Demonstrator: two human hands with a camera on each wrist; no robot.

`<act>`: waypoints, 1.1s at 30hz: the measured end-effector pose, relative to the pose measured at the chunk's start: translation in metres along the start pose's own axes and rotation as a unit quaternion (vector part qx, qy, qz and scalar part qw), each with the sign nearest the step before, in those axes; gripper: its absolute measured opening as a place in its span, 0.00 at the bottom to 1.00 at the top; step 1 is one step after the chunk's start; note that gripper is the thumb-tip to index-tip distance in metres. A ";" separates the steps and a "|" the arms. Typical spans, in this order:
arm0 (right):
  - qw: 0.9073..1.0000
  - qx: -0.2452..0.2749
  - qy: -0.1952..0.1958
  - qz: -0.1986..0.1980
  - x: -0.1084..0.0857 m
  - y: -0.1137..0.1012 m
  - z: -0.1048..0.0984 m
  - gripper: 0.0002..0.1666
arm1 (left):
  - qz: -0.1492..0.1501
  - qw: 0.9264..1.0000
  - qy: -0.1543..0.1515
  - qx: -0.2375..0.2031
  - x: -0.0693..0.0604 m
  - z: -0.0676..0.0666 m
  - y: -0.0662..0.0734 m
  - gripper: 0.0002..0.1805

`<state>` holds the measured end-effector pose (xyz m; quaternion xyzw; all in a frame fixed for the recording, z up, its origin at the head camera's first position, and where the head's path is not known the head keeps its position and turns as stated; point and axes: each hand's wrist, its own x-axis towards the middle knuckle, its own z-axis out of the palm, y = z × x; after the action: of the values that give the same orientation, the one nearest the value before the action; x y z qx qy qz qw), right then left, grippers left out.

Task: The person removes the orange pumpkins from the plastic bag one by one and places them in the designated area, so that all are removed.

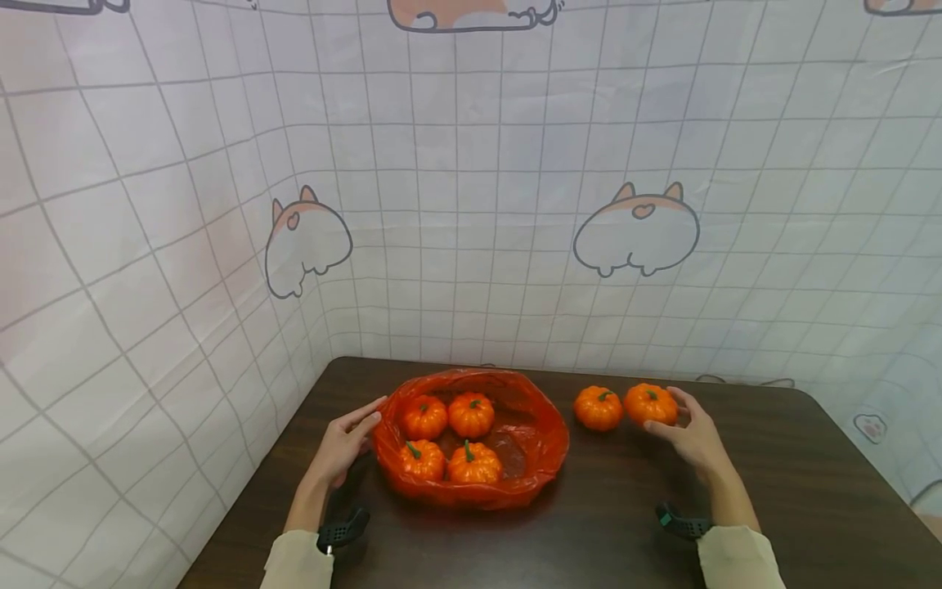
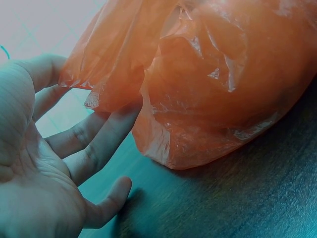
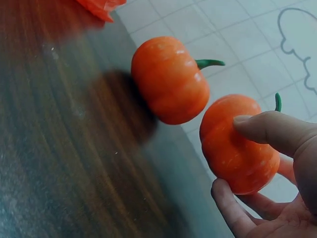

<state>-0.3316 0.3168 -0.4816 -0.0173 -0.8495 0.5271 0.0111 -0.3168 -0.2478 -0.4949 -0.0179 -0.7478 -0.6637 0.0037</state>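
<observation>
with right grip (image 1: 693,438) clamped round the outer pumpkin (image 1: 651,404), likely against slipping, and with left grip (image 1: 344,442) spread against the red bag (image 1: 552,442) on the desk (image 1: 603,523), presumably to steady its mouth round four pumpkins (image 1: 474,466), with another pumpkin (image 1: 598,409) just beside the held one, toward the far edge.
</observation>
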 end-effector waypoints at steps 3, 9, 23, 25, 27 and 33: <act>1.000 -0.002 0.000 0.004 0.001 0.003 0.001 0.57 | 0.002 1.000 0.000 0.004 -0.001 0.000 0.000 0.26; 1.000 -0.013 -0.001 0.008 0.002 0.009 0.002 0.57 | 0.003 1.000 0.004 0.008 -0.001 0.000 -0.001 0.26; 0.999 -0.024 0.006 0.028 0.008 0.012 0.007 0.58 | -0.011 1.000 0.009 -0.005 0.000 0.001 0.000 0.25; 0.999 -0.023 0.003 0.030 0.008 0.012 0.007 0.58 | -0.010 1.000 0.007 -0.004 0.000 0.002 -0.001 0.25; 0.999 -0.024 0.000 0.032 0.009 0.012 0.008 0.58 | -0.010 1.000 0.006 -0.005 0.000 0.002 -0.001 0.25; 0.999 -0.030 -0.013 0.031 0.010 0.013 0.009 0.58 | -0.008 1.000 0.006 -0.001 0.000 0.001 -0.001 0.25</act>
<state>-0.3417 0.3150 -0.4970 -0.0375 -0.8639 0.5020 -0.0172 -0.3164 -0.2467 -0.4957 -0.0078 -0.7475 -0.6642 0.0029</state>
